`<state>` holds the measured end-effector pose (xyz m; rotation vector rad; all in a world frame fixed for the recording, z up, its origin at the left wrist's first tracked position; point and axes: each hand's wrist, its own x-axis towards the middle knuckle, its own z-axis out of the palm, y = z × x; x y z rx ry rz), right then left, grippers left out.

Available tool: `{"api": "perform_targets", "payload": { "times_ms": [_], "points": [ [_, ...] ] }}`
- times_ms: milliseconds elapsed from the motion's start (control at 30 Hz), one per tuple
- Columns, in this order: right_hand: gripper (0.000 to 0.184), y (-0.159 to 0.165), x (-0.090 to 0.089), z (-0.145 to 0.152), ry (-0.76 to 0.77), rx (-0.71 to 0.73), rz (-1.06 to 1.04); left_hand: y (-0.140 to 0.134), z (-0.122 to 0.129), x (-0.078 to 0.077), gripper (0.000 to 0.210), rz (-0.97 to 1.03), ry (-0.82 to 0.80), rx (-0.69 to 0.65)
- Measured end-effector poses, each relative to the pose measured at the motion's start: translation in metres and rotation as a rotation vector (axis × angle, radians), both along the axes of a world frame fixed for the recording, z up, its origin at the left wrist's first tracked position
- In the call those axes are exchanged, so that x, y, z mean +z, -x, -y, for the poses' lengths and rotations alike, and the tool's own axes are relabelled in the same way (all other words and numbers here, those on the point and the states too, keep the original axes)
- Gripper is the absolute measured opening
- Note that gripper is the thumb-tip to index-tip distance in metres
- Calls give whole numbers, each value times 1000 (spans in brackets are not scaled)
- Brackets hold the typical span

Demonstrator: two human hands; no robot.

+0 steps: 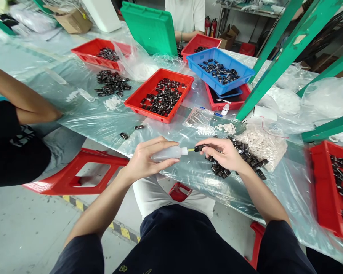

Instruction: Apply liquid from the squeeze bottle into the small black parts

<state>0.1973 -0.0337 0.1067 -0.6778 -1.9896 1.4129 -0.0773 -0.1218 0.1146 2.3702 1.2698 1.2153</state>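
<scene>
My left hand [151, 156] is closed around a translucent squeeze bottle [170, 153], tipped on its side with its thin yellowish nozzle pointing right. In my right hand [224, 152], a small glossy black plastic part [200, 147] is pinched between thumb and fingers. The nozzle tip meets this part or stops very close to it; I cannot tell which. Under and beside my right hand lies a pile of similar black parts [221, 171]. Two more black parts [124, 136] lie apart on the table to the left.
A red tray [131, 103] of black parts stands ahead, a blue tray [193, 66] behind it. Small white pieces [206, 131] and a bag of pale pieces [263, 146] lie right. Green posts [270, 61] rise there. A co-worker's arm [25, 95] rests at left; another person sits opposite.
</scene>
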Motion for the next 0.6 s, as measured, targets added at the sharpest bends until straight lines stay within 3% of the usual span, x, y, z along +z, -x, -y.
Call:
{"api": "perform_targets", "payload": {
  "times_ms": [167, 600],
  "points": [
    [39, 1, -5, -1, 25, 8, -44, 2, -1, -6, 40, 4, -20, 15],
    [25, -2, -5, -2, -128, -48, -85, -8, -1, -24, 34, 184, 5, 87]
  ]
}}
